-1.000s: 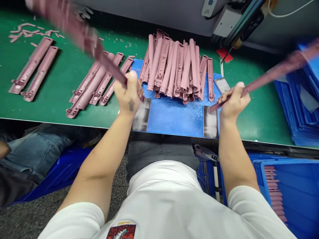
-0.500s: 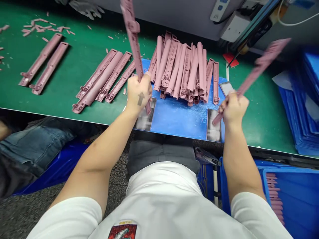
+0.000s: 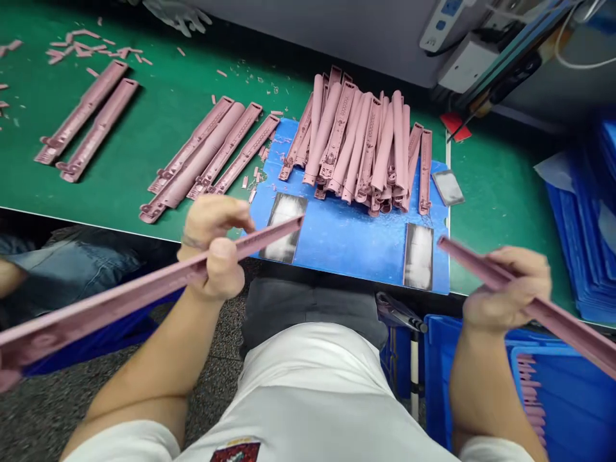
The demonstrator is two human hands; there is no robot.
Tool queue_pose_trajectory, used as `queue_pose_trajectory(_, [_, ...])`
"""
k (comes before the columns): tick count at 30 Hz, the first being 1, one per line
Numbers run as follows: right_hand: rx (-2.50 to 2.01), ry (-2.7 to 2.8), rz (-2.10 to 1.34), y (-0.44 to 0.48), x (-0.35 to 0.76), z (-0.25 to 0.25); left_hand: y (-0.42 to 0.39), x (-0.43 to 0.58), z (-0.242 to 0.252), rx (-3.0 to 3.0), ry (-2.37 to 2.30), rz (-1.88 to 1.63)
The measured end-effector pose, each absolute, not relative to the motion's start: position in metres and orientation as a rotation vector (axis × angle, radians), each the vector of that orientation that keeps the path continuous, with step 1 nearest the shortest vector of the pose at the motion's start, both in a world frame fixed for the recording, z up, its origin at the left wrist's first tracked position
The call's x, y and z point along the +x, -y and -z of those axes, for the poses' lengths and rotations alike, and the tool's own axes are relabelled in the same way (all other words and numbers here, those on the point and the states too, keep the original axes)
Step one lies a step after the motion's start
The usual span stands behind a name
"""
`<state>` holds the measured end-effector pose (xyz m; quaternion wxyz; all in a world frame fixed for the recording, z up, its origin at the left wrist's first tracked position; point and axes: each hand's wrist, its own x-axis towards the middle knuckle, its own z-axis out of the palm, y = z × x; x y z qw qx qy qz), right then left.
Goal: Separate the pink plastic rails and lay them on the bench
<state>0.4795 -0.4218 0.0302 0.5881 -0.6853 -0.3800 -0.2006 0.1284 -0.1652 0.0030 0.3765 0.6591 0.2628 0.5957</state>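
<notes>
My left hand [image 3: 212,244] grips a long pink plastic part [image 3: 129,292] near one end; its far end stretches out to the lower left past the frame's edge. A second pink plastic part [image 3: 568,327] is held in my right hand [image 3: 513,285], slanting down to the right out of view. Both parts show a hollow, channel-like side. Between and beyond my hands, a heap of similar pink parts [image 3: 356,141] lies on a blue sheet [image 3: 356,237]. Two dark pads with whitish worn middles, a left pad [image 3: 287,221] and a right pad [image 3: 418,256], sit at the sheet's front edge.
More pink parts [image 3: 212,147] lie on the green table [image 3: 115,199] to the left, with small pink scraps [image 3: 81,48] behind. A blue bin [image 3: 572,391] holding pink parts stands low right. Stacked blue trays [image 3: 587,237] are at the right edge. Another person's leg [image 3: 72,269] shows at left.
Both pink parts have swung from pointing up and away to pointing down and outward. My hands have turned over and moved lower and farther apart. The heap appears undisturbed.
</notes>
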Motion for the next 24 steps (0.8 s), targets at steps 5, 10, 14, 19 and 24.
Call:
queue_pose_trajectory(5, [-1.589,1.36,0.287,0.267,0.511,-0.094,0.073,0.218,-0.053,2.047,-0.516,-1.345])
queue_pose_trajectory(10, [-2.055,1.719,0.038,0.116,0.508,-0.105,0.003,0.325,-0.066,2.56,-0.696,-0.719])
queue_pose_trajectory(14, [-2.341,2.153,0.19,0.084,0.509,-0.1,-0.005,0.342,-0.059,2.797,-0.667,-0.45])
queue_pose_trajectory(19, [-2.131,2.164,0.309,0.147,0.481,-0.121,0.015,0.232,-0.047,2.624,-0.726,-0.741])
queue_pose_trajectory(24, [-1.731,2.299,0.024,0.208,0.402,-0.118,0.067,0.068,-0.025,2.296,-1.368,-1.087])
